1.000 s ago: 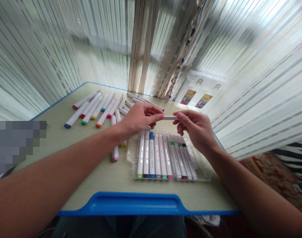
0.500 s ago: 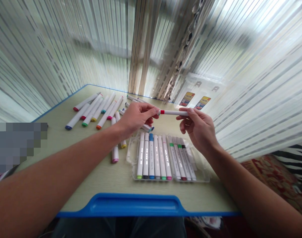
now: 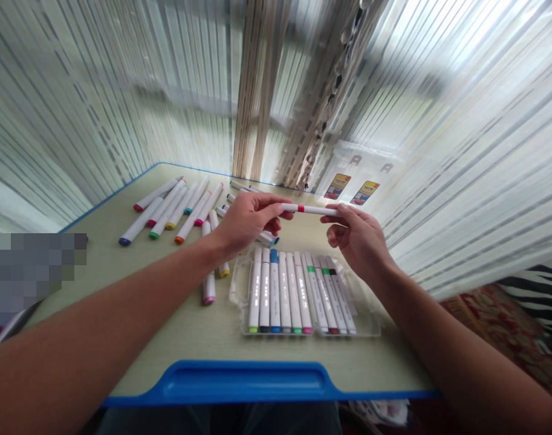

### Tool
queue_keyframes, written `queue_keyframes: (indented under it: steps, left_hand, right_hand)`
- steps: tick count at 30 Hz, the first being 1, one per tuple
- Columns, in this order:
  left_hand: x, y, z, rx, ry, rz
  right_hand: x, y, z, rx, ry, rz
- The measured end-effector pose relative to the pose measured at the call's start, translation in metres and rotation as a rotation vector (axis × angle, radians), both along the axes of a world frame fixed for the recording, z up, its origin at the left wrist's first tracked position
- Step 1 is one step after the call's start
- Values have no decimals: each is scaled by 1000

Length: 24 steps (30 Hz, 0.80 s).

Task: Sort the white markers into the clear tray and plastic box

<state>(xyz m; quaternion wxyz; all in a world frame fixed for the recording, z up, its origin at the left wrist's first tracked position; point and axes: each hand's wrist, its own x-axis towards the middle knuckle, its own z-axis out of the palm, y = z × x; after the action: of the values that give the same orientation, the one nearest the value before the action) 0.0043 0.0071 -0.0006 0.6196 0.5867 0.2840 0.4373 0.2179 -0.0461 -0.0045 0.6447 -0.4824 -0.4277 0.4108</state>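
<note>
Between both hands, a white marker (image 3: 314, 210) with a red band is held level above the table. My left hand (image 3: 255, 220) pinches its left end, and my right hand (image 3: 360, 235) grips the right end with thumb and fingers. Below them lies a clear plastic case (image 3: 369, 329) with a row of white markers (image 3: 285, 293) side by side, their end colours including lime, black, blue, green and pink. Left of the case rest a pink-ended marker (image 3: 208, 284) and a yellow-ended marker (image 3: 223, 269).
Several loose markers (image 3: 180, 208) lie at the table's back left, and more lie partly hidden behind my left hand. A clear box (image 3: 366, 163) with two labels stands at the back right. String curtains (image 3: 189, 90) surround the table (image 3: 167, 338), which has a blue front tray (image 3: 248, 380).
My left hand has shifted slightly along the marker, so more white shows left of the red band. The view has tilted a little; the other markers stay put.
</note>
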Motion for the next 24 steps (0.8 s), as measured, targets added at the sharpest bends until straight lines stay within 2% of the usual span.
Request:
queue_keyframes:
  steps: [9, 17, 24]
  left_hand:
    - [-1, 5, -5, 66, 68, 54]
    - [0, 3, -3, 118, 86, 73]
    - [-2, 1, -1, 143, 155, 12]
  right_hand:
    - [-4, -3, 2, 23, -15, 33]
    - [-5, -3, 1, 35, -39, 56]
    - [-7, -5, 0, 28, -109, 107]
